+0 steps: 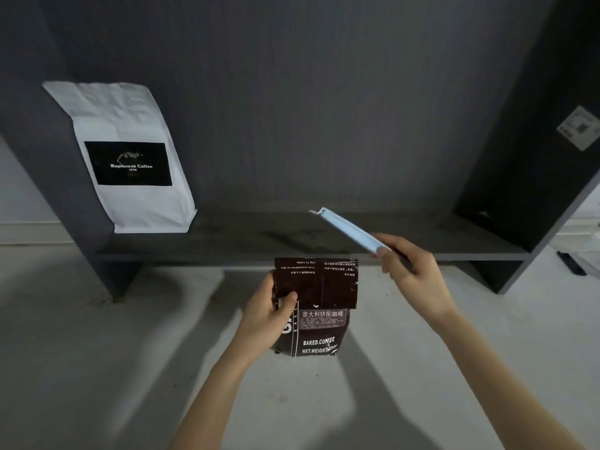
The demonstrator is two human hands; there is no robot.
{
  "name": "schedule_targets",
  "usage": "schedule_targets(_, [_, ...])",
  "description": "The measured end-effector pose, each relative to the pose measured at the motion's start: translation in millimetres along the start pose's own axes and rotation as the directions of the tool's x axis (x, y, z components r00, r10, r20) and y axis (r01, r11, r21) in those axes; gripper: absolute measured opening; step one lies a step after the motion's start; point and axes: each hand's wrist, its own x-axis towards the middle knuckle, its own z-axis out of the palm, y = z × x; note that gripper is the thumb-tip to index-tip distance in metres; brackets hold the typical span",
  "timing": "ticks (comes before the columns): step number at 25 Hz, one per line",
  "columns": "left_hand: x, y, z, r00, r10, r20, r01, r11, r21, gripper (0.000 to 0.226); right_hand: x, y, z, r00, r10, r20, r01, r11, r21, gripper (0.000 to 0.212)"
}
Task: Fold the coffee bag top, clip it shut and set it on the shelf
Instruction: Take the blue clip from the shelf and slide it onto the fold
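A dark brown coffee bag (319, 323) with white print hangs upright in front of the shelf, its top flap folded down over the front. My left hand (269, 315) grips the bag's left side, thumb pressing on the folded flap. My right hand (412, 271) is to the right and slightly higher, pinching one end of a long pale blue bag clip (349, 230). The clip points up and left over the dark shelf board (246, 241) and is apart from the bag.
A white coffee bag (130, 157) with a black label leans against the left wall of the dark shelf unit. The unit's right wall (519, 157) carries a small sticker. Pale floor lies below the shelf.
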Motion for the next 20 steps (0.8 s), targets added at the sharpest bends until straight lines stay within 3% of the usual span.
schedule_targets(3, [-5,6,2,0.997,0.061,-0.04,-0.064,0.995,-0.081,0.051,-20,-12,3,0.99,-0.05,0.129,0.046,0.998,0.033,0.03])
schedule_targets(7, [-10,10,1,0.989,0.104,-0.104,-0.121,0.978,-0.168,0.066,-35,-6,8,0.99,-0.001,0.139,0.012,0.997,-0.073,0.025])
schedule_targets(12, [-13,8,3,0.991,0.11,-0.071,-0.111,0.994,-0.011,0.048,-45,0,13,0.988,0.007,0.156,0.007,0.996,-0.089,0.021])
schedule_targets(17, [-14,14,0,0.994,0.062,-0.087,-0.069,0.994,-0.088,0.012,-48,0,13,0.989,0.027,0.142,-0.018,0.998,-0.061,0.02])
schedule_targets(20, [-15,18,-2,0.993,0.043,-0.112,-0.054,0.994,-0.09,0.016,-49,3,16,0.988,0.036,0.15,-0.028,0.998,-0.059,0.014])
